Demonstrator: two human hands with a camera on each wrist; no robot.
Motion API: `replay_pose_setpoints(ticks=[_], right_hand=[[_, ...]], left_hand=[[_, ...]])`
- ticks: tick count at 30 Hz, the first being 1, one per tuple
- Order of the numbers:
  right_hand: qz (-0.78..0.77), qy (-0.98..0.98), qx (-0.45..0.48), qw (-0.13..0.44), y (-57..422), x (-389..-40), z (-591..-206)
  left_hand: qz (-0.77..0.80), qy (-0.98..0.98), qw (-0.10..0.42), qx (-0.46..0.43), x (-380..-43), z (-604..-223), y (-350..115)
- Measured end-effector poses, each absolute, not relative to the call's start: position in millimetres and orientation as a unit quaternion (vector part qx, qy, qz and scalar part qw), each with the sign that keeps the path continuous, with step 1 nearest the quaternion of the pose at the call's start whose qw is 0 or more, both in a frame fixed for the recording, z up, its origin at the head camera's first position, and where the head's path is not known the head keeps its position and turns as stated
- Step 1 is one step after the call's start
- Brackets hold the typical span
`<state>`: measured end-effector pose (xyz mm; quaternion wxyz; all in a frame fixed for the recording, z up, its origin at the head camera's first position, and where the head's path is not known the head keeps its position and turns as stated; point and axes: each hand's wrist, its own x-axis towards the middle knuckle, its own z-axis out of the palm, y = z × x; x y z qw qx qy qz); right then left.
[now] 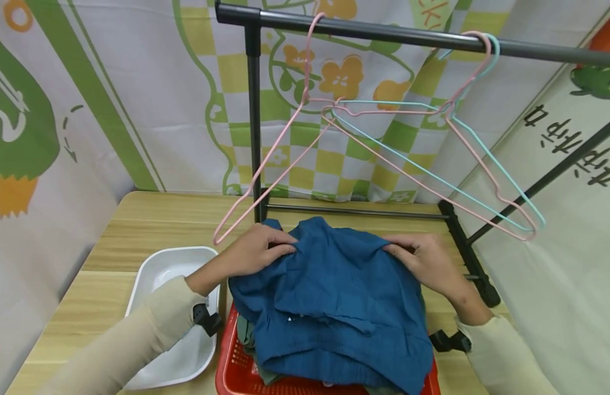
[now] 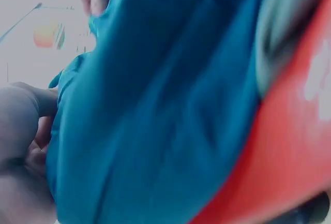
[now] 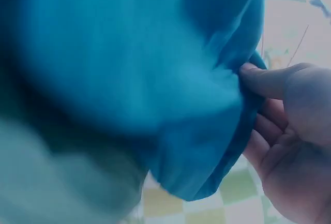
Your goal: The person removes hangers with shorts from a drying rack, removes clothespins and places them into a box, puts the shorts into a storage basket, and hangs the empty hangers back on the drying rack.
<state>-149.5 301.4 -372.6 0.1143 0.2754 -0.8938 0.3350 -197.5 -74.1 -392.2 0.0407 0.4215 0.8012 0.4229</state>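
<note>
A blue garment (image 1: 334,296) with a gathered band along its near side lies bunched over a red basket (image 1: 226,351). My left hand (image 1: 255,249) pinches its far left edge between thumb and fingers. At the far right edge my right hand (image 1: 425,260) pinches the cloth the same way. The right wrist view shows the thumb pressing the blue cloth (image 3: 207,105) against the fingers. In the left wrist view the cloth (image 2: 155,105) hides most of the left fingertips. Green cloth (image 1: 246,334) shows in the basket under the blue garment.
A white tray (image 1: 159,269) stands left of the basket, under my left forearm. Behind, a black rack (image 1: 384,38) carries pink hangers (image 1: 272,159) and a light-blue hanger (image 1: 512,181), which hang low above the hands. The wooden table (image 1: 107,241) ends against printed curtains.
</note>
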Motion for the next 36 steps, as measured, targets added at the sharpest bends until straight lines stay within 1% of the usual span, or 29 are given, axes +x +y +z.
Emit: replay_pose_setpoints(ticks=[3,7,11,15,18,21,27,32,36], right_hand=[[0.369,-0.879,0.291,0.086,289,-139,-367],[0.394,-0.863,0.316,0.033,278,-126,-362],[0.406,-0.830,0.381,-0.033,271,-115,-362],[0.411,-0.776,0.466,-0.107,270,-106,-364],[0.397,-0.757,0.494,-0.158,271,-101,-367],[0.363,-0.769,0.489,-0.195,272,-96,-369],[0.267,-0.829,0.427,-0.243,274,-87,-375],[0.243,-0.838,0.394,-0.288,273,-86,-380],[0.232,-0.837,0.379,-0.318,271,-90,-384]], left_hand=[[0.431,0.772,0.073,0.462,-184,-386,-66],[0.429,0.721,0.112,0.533,-171,-384,-59],[0.415,0.668,0.159,0.596,-161,-388,-55],[0.394,0.621,0.245,0.632,-152,-391,-55],[0.356,0.618,0.298,0.635,-147,-393,-57],[0.300,0.645,0.308,0.632,-143,-397,-58],[0.223,0.710,0.312,0.590,-142,-405,-58],[0.182,0.731,0.344,0.561,-143,-410,-57],[0.153,0.738,0.349,0.556,-145,-416,-53]])
